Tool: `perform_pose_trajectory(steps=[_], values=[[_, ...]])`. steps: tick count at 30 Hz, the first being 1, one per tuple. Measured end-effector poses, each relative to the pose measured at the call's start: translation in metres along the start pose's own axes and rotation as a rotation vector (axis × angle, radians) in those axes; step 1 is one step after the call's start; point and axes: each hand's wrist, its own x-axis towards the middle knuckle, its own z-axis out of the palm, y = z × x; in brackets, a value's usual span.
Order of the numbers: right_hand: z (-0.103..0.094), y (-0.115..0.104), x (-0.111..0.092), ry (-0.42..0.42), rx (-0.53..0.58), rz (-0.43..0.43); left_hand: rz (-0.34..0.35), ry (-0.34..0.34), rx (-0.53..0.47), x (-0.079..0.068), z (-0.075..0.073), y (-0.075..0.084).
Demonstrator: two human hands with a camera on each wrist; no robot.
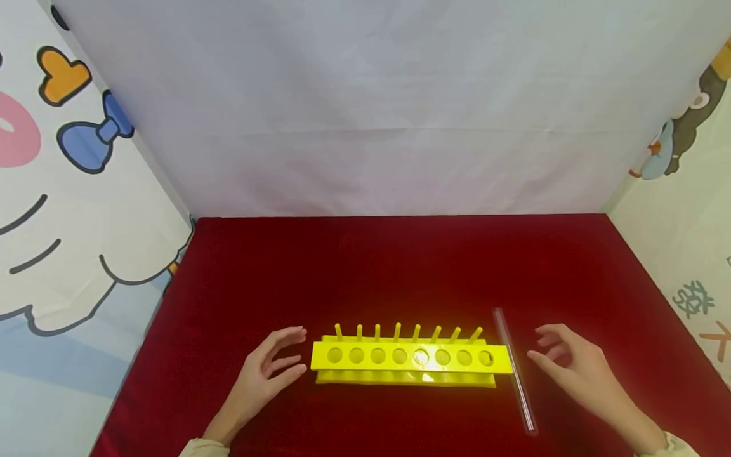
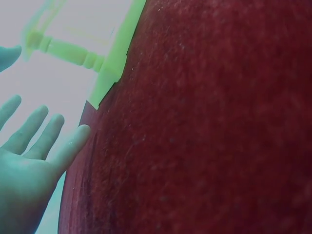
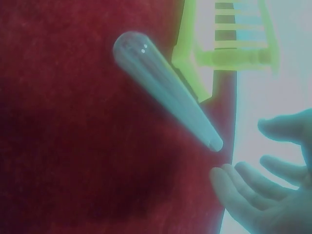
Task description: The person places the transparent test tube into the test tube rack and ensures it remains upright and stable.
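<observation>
A yellow test tube rack [image 1: 411, 358] with a row of round holes and several pegs along its back stands between the two hands. Just right of it a clear glass test tube [image 1: 516, 374] lies on the red cloth, also seen in the right wrist view as a tube [image 3: 168, 90] beside the rack's end [image 3: 192, 73]. My left hand [image 1: 265, 374] hovers off the rack's left end, fingers spread and holding nothing. To the right of the tube, my right hand [image 1: 582, 368] is held with loosely bent fingers, apart from the tube and gripping nothing.
A red cloth [image 1: 354, 273] covers the table. Behind it hangs a pale curtain [image 1: 365, 127]. Printed cartoon sheets [image 1: 63, 209] close off the left side, and another printed sheet [image 1: 685, 241] the right.
</observation>
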Motion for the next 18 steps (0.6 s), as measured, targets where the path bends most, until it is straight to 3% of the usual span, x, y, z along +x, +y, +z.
perform_pose_trajectory(steps=[12, 18], values=[[0.008, -0.004, 0.009, -0.027, 0.0, -0.006, 0.011, 0.005, -0.005, 0.001, 0.006, 0.001], [0.013, -0.006, 0.009, -0.076, 0.053, 0.056, 0.025, -0.01, -0.048, 0.001, 0.01, 0.001]])
